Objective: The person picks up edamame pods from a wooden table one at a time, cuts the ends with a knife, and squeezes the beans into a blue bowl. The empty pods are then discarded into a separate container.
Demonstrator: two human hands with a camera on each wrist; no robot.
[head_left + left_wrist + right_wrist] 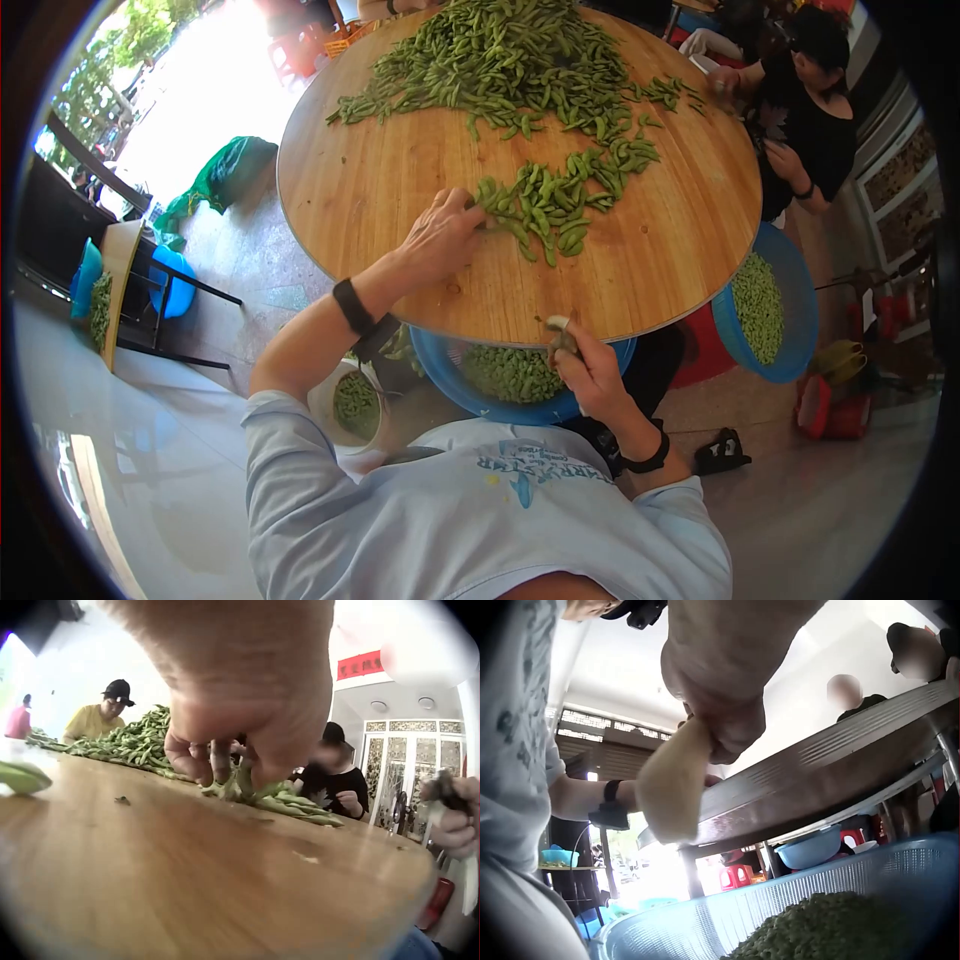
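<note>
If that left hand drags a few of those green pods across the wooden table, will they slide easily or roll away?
The pods look flat and slightly curved, so they would probably slide rather than roll. They seem light: the left hand touches several at once with its fingertips. On the smooth round table they lie loosely heaped, so a push would likely scatter some.

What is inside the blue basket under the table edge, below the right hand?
The blue basket holds a heap of shelled green beans. The round table covers its far part, and the right hand hides a little.
</note>
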